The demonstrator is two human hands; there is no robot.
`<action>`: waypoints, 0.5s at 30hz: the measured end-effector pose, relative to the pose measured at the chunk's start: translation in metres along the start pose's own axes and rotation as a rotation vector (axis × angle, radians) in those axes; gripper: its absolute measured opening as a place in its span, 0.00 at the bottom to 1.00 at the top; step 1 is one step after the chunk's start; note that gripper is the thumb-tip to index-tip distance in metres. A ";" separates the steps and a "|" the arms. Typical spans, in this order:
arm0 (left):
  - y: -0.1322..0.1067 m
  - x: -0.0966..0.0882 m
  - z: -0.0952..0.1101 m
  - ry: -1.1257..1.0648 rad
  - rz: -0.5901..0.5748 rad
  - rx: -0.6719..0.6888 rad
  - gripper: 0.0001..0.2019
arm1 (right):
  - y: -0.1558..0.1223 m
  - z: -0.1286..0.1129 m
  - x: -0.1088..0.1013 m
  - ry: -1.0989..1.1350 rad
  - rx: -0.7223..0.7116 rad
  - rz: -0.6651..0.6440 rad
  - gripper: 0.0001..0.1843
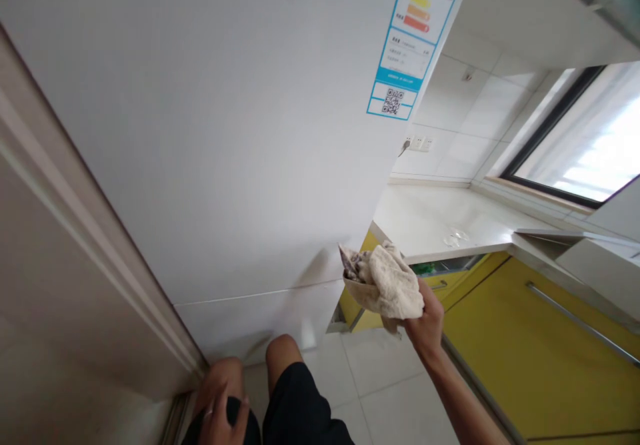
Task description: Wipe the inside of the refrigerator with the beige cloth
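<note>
A bunched beige cloth with a dark-patterned part on its left side is gripped in my right hand. It is held up by the lower right edge of a white TCL refrigerator, in front of the seam between its doors. I cannot tell whether the cloth touches the door. My left hand lies over my left leg at the bottom of the view, fingers apart, a ring on one of them, holding nothing. Part of that hand is cut off by the frame.
Left of the refrigerator runs a door frame. To the right stand yellow cabinets under a white countertop, with an open drawer. Wall sockets and a window are behind. Pale floor tiles lie below.
</note>
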State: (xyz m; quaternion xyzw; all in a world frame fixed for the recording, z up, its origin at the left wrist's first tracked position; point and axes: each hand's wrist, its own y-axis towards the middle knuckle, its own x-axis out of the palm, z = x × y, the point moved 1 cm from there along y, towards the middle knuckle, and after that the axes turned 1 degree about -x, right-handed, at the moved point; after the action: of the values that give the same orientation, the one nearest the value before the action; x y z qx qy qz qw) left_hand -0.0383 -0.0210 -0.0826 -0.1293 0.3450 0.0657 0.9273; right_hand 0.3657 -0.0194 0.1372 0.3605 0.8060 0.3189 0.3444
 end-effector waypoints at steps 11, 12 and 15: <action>-0.087 -0.057 0.159 -1.015 -0.302 0.296 0.58 | -0.119 -0.114 0.095 0.359 -0.259 -0.341 0.29; -0.083 -0.060 0.154 -1.096 -0.313 0.235 0.57 | -0.128 -0.127 0.101 0.360 -0.243 -0.387 0.31; -0.070 -0.064 0.127 -1.330 -0.208 -0.013 0.50 | -0.146 -0.162 0.109 0.296 -0.292 -0.612 0.41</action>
State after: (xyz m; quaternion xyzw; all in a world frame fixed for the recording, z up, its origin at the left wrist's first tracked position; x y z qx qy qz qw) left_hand 0.0072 -0.0542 0.0655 -0.0993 -0.3144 0.0440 0.9430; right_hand 0.1309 -0.0538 0.0806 -0.0002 0.8636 0.3616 0.3513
